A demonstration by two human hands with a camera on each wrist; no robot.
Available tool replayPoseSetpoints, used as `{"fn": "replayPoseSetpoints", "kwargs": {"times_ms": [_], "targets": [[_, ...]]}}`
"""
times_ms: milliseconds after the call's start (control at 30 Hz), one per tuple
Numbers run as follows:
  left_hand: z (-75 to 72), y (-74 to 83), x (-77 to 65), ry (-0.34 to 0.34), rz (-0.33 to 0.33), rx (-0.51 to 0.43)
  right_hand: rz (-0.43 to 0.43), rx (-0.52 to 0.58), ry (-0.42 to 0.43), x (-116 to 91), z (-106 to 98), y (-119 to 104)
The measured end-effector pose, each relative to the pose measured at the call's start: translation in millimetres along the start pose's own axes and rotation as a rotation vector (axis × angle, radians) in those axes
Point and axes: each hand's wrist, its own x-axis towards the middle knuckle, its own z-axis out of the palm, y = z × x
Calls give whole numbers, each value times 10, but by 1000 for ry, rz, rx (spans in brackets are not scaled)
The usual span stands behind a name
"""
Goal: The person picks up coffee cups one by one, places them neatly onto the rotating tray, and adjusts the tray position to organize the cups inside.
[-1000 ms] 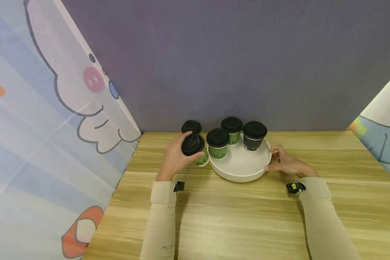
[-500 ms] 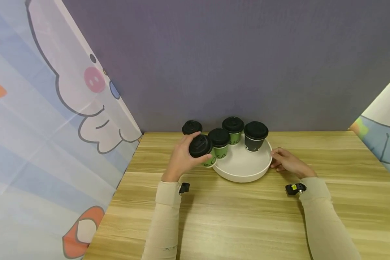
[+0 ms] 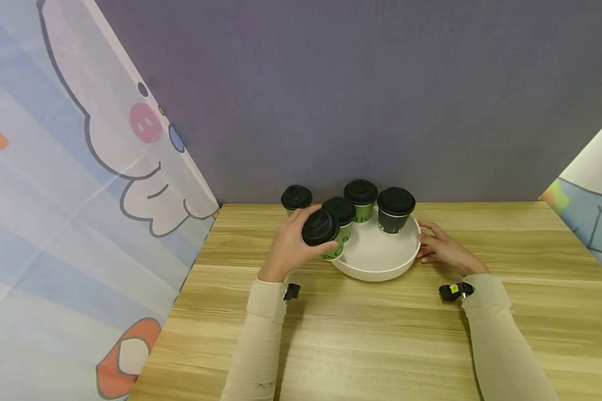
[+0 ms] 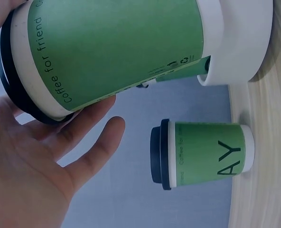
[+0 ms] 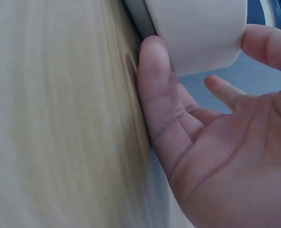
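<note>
My left hand point(image 3: 291, 248) grips a green paper coffee cup point(image 3: 321, 227) by its black lid, thumb on the near side. The cup is at the left rim of a round white tray point(image 3: 376, 259); whether its base touches the tray, I cannot tell. On the tray stand two green lidded cups, one at the left point(image 3: 340, 210) and one at the back point(image 3: 361, 195), plus a dark cup point(image 3: 395, 209). Another green cup point(image 4: 207, 154) stands upright on the table, behind my left hand. My right hand point(image 3: 447, 249) holds the tray's right side, thumb at the rim, fingers low against the wall.
The wooden table point(image 3: 371, 340) ends at a grey upright panel point(image 3: 361, 100) close behind the cups. A cartoon-printed curtain point(image 3: 65, 223) hangs along the left edge, and another printed sheet point(image 3: 597, 206) is at the right.
My left hand has carried its green cup rightward to the tray's left rim. My right hand stays at the tray's right side, its fingers shifted along the edge. The tray has barely moved.
</note>
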Motion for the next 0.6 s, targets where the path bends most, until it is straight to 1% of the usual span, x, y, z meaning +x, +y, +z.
{"fn": "replayPoseSetpoints", "kwargs": {"times_ms": [100,233,367,600], "targets": [[30,21,7,-12,-3,12,-11,25,-9,8,-5,6],[77,60,13,-20,6,20,-19,30,-31,3,-28,25],[124,80,19,-5,24,15,-39,32,-61,-15,-40,37],[204,127,26,22,29,20,-35,19,-71,-23,-49,52]]}}
